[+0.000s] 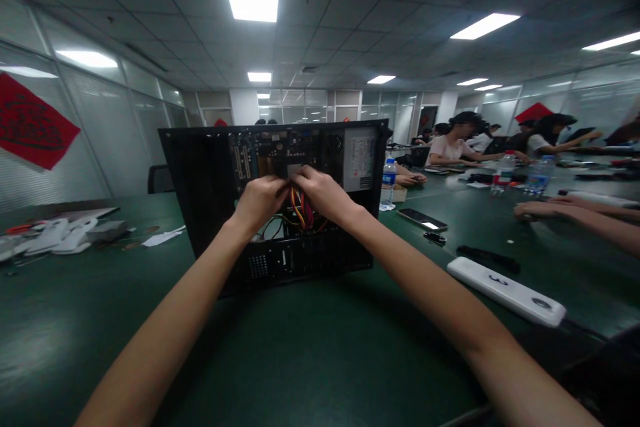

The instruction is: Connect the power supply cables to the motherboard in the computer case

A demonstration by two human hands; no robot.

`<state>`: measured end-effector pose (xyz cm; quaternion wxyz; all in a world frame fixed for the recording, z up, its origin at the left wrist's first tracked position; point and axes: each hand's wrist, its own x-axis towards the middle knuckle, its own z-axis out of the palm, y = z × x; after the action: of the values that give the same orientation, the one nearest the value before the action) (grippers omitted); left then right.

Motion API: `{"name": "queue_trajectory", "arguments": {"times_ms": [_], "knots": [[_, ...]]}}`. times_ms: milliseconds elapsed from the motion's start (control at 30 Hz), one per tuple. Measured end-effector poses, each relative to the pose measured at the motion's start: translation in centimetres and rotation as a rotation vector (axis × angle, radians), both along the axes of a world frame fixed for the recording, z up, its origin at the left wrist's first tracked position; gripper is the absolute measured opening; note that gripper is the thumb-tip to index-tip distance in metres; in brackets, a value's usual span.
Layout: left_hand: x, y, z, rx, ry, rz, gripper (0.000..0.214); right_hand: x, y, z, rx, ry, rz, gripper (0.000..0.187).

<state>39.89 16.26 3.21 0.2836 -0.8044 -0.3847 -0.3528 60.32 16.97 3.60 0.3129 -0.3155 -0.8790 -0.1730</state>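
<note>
A black open computer case [210, 173] stands on the green table [310, 353], its inside facing me. Both my arms reach into it. My left hand [260, 201] and my right hand [323, 193] are closed with fingers pinched together near the middle of the board, just above a bundle of red, yellow and orange cables [300, 210]. What the fingers grip is too small to make out. A power supply with a white label [359, 159] sits at the case's upper right.
A white power strip [505, 290] and a black bar [487, 258] lie on the right, a phone [423, 219] and water bottle [389, 183] beyond. White parts and paper [65, 237] sit at left. Other people work along the right side; a forearm [580, 217] rests there.
</note>
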Motion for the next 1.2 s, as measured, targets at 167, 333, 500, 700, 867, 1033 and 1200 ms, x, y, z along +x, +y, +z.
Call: {"name": "queue_trajectory", "arguments": {"times_ms": [167, 333, 500, 700, 867, 1033, 1200], "knots": [[-0.3, 4.1, -0.9, -0.414, 0.107, 0.148, 0.029, -0.3, 4.2, -2.4, -0.189, -0.216, -0.174, 0.037], [0.1, 4.9, -1.6, -0.542, 0.222, 0.201, 0.032, 0.5, 5.4, -4.5, -0.217, -0.297, -0.163, 0.033], [1.0, 4.7, -2.9, -0.574, 0.234, 0.247, 0.029, 0.5, 4.8, -4.8, -0.211, -0.317, -0.153, 0.032], [1.2, 4.9, -3.6, -0.569, 0.219, 0.251, 0.030, 0.3, 4.6, -4.6, -0.234, -0.302, -0.126, 0.030], [1.0, 4.3, -3.5, -0.559, 0.209, 0.297, 0.031, 0.4, 4.2, -4.5, -0.232, -0.281, -0.119, 0.028], [1.3, 3.6, -3.3, -0.560, 0.232, 0.314, 0.033, 0.3, 4.8, -4.9, -0.225, -0.294, -0.116, 0.028], [1.4, 3.8, -3.4, -0.560, 0.244, 0.307, 0.032, 0.1, 5.6, -5.4, -0.200, -0.291, -0.101, 0.026]]}}
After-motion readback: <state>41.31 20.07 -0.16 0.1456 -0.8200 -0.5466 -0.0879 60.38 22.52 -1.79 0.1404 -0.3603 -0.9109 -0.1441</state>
